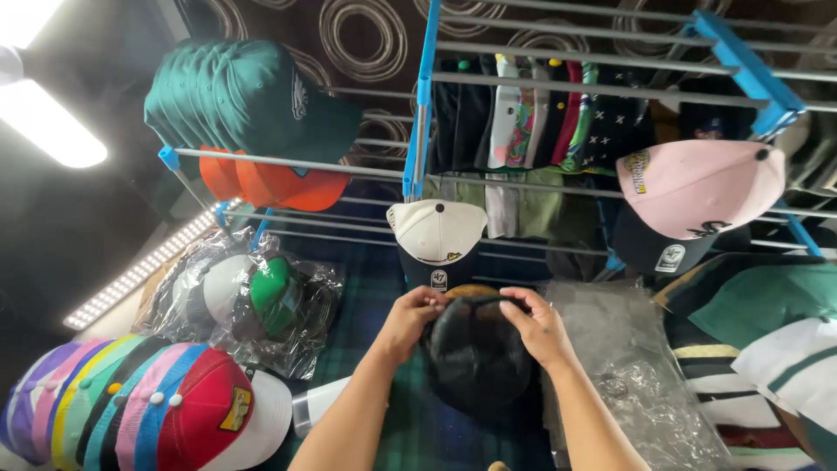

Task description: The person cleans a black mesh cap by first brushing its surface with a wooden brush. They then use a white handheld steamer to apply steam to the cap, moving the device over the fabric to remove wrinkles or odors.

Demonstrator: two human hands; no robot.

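— Left hand [411,316] status: I see it closed on the left rim of the black cap [475,353], fingers curled over the edge. Right hand [536,324] mirrors it, pinching the right rim, thumb on the outside.

— Where does the cap sit?

— Held between both hands at centre frame, above a dark green plaid surface [418,436], crown facing the camera. Directly beyond it hangs a cream cap with a navy brim [438,237], just apart from the fingertips.

— Surroundings?

— I note a wire rack with blue joints [424,96] running across the top. On its upper left rests a stack of dark green caps [244,96], with orange caps [275,185] just beneath. A pink cap [697,187] hangs at the right. Lower left, a row of multicoloured caps [131,406] lies nested together, a red one foremost. Behind that row, caps wrapped in clear plastic [253,301] (contents partly glared over). Crumpled clear bags [628,366] lie just right of the right forearm.
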